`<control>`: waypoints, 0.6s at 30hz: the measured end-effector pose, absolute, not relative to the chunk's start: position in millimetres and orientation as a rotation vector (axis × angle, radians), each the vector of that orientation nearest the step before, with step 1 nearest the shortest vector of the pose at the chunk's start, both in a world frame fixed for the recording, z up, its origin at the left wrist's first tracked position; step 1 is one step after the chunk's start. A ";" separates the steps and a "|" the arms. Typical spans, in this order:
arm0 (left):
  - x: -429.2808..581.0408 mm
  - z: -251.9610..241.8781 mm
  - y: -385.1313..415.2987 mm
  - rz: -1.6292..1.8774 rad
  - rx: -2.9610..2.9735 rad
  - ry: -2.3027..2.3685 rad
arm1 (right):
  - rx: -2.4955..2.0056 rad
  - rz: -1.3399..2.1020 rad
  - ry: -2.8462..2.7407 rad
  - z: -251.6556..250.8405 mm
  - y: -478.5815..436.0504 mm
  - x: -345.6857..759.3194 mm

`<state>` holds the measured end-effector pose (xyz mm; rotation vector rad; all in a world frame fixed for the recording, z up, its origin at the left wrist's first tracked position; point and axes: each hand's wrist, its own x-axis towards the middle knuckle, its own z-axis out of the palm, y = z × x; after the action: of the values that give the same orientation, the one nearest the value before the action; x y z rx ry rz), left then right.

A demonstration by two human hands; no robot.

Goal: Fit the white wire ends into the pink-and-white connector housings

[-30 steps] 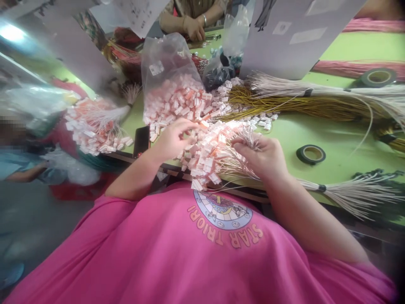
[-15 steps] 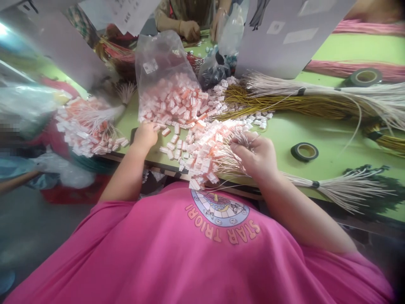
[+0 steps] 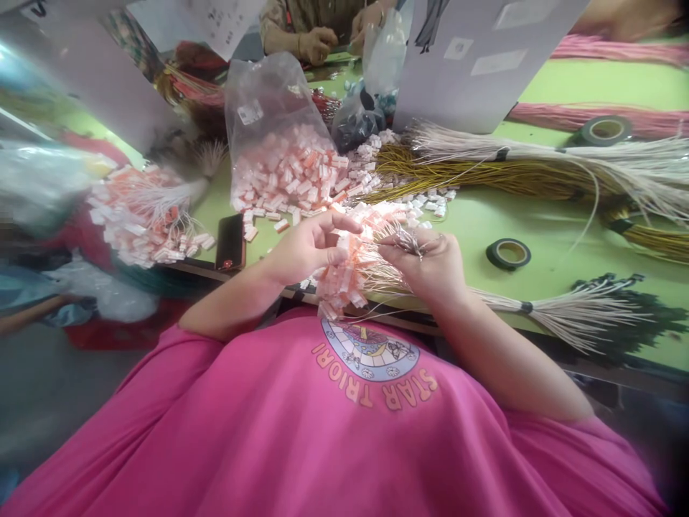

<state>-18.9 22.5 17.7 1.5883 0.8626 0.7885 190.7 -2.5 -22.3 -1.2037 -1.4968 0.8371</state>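
Observation:
My left hand [image 3: 309, 248] reaches over the near edge of the table, its index finger and thumb apart beside a cluster of white and orange connector housings [image 3: 344, 276]. Whether a small housing sits between those fingers is hard to make out. My right hand [image 3: 428, 262] is closed round a bundle of thin white wires [image 3: 385, 269], whose bare metal-looking ends [image 3: 410, 243] stick up above the fingers. Several of these wires run left into the housings. Behind the hands, loose housings [image 3: 291, 169] spill from a clear plastic bag [image 3: 269, 93].
A dark phone [image 3: 230, 243] lies left of my left hand. Black tape rolls [image 3: 509, 253] and long white and yellow wire bundles [image 3: 500, 176] lie on the right. More wired housings [image 3: 140, 222] stand at the left edge. Another person's hands [image 3: 319, 44] work across the table.
My left hand has moved right from the loose housings to the cluster by my right hand, uncovering the phone. My right hand still grips the wires. The view has shifted slightly.

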 end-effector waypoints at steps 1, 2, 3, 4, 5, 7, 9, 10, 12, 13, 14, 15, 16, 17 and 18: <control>-16.1 16.3 22.4 0.778 1.575 0.885 | -1.215 0.808 -1.505 -22.4 -2.9 190.8; -14.0 15.4 22.3 0.771 1.562 0.911 | -1.226 0.779 -1.521 -22.0 -3.4 191.0; -12.4 15.0 22.1 0.769 1.548 0.939 | -1.239 0.747 -1.540 -21.1 -3.9 191.0; -11.1 15.1 21.8 0.770 1.539 0.968 | -1.249 0.716 -1.560 -20.1 -4.4 190.8; -9.7 15.8 21.3 0.770 1.534 0.995 | -1.253 0.689 -1.576 -18.9 -4.8 190.6; -6.8 17.7 19.7 0.763 1.543 1.033 | -1.249 0.661 -1.598 -17.0 -5.3 189.7; -3.7 19.5 18.0 0.752 1.568 1.058 | -1.229 0.664 -1.602 -16.0 -5.3 188.5; -2.4 20.0 17.4 0.752 1.581 1.070 | -1.217 0.668 -1.601 -15.7 -5.2 187.9; -0.9 20.2 16.5 0.755 1.612 1.095 | -1.207 0.666 -1.595 -15.3 -5.1 186.9; -0.9 20.0 16.3 0.756 1.633 1.109 | -1.210 0.663 -1.591 -15.0 -5.1 186.5; -1.2 19.5 16.2 0.758 1.658 1.122 | -1.218 0.660 -1.590 -14.6 -5.3 186.3; -1.7 18.8 16.1 0.759 1.685 1.133 | -1.227 0.661 -1.589 -14.2 -5.5 186.1; -2.5 17.9 16.1 0.760 1.710 1.143 | -1.238 0.664 -1.589 -13.8 -5.7 186.0; -3.2 16.9 15.9 0.763 1.733 1.152 | -1.247 0.668 -1.589 -13.5 -6.0 186.0; -3.7 15.7 15.7 0.770 1.753 1.161 | -1.254 0.669 -1.591 -13.4 -6.3 186.1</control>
<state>-3.7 15.7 15.7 1.7533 1.1612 0.7697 186.1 -6.3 -13.4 -1.2538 -1.5905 0.6686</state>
